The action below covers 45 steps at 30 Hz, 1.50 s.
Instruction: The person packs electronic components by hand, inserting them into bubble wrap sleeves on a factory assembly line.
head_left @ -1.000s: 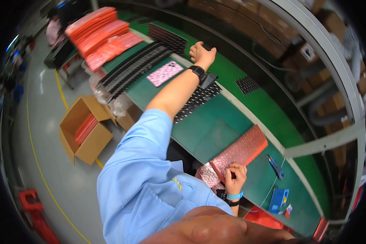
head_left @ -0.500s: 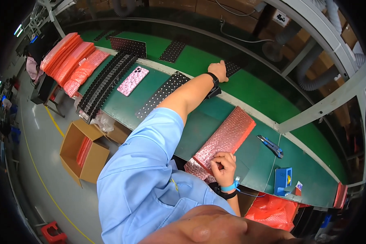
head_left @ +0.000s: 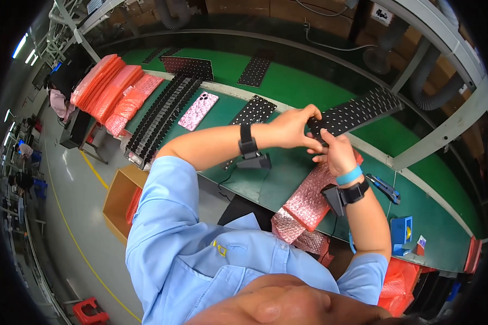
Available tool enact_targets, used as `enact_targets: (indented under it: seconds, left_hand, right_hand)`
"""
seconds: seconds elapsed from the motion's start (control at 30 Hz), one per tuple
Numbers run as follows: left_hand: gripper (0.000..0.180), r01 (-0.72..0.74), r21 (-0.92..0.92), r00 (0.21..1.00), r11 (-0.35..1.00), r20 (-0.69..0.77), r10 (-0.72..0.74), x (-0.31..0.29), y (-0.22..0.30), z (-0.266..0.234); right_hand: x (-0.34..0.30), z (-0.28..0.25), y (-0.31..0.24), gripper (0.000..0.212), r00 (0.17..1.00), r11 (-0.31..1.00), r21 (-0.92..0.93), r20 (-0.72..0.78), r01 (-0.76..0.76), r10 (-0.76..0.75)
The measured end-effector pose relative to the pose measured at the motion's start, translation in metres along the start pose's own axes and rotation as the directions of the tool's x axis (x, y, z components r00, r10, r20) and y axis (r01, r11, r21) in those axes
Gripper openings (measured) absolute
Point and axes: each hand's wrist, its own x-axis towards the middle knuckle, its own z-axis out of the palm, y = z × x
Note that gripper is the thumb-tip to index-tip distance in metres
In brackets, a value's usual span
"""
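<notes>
A long black panel with rows of white dots [head_left: 360, 111] is raised at a tilt over the green belt's near edge. My left hand [head_left: 294, 130] grips its near-left end, thumb and fingers curled round the edge. Beside it, my right hand [head_left: 339, 156] pinches the same end from the near side. Under my right wrist lie red bubble-wrap bags [head_left: 308, 199], partly hidden by the arm and hanging over the table edge. Another dotted black panel [head_left: 256, 110] rests on the table behind my left forearm.
Left on the green table are a pink phone [head_left: 198, 111], black slotted strips [head_left: 165, 111] and stacked red bubble bags [head_left: 106, 89]. A utility knife [head_left: 384, 188] and blue tape dispenser [head_left: 400, 230] sit right. More panels [head_left: 254, 71] lie on the belt; a cardboard box [head_left: 116, 203] stands below.
My left hand has drawn the panel up off the belt and nearer. My right hand has left the bubble bags and come up to the panel's end.
</notes>
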Motion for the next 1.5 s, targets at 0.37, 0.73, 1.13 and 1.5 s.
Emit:
enact_targets:
  seconds: [0.37, 0.73, 1.13, 1.5]
  left_hand:
    - [0.073, 0.911, 0.381, 0.376, 0.159, -0.605, -0.702, 0.062, -0.194, -0.073]
    - [0.027, 0.646, -0.486, 0.698, 0.589, 0.065, -0.713, -0.022, -0.164, -0.162]
    - [0.036, 0.462, -0.785, 0.501, 0.413, -0.153, -0.852, -0.377, -0.009, -0.156]
    - [0.032, 0.044, -0.862, 0.412, 0.506, -0.445, -0.795, -0.438, -0.014, -0.142]
  right_hand:
    - [0.028, 0.01, -0.06, 0.025, 0.953, 0.762, -0.626, -0.094, 0.169, -0.289]
    - [0.06, 0.091, -0.128, 0.029, 0.839, 0.427, -0.816, 0.122, 0.389, -0.53]
    - [0.204, 0.26, -0.081, 0.031, 0.648, 0.053, -0.742, 0.546, 0.668, -0.531]
    - [0.272, 0.346, -0.029, 0.023, 0.698, -0.043, -0.795, 0.556, 0.605, -0.451]
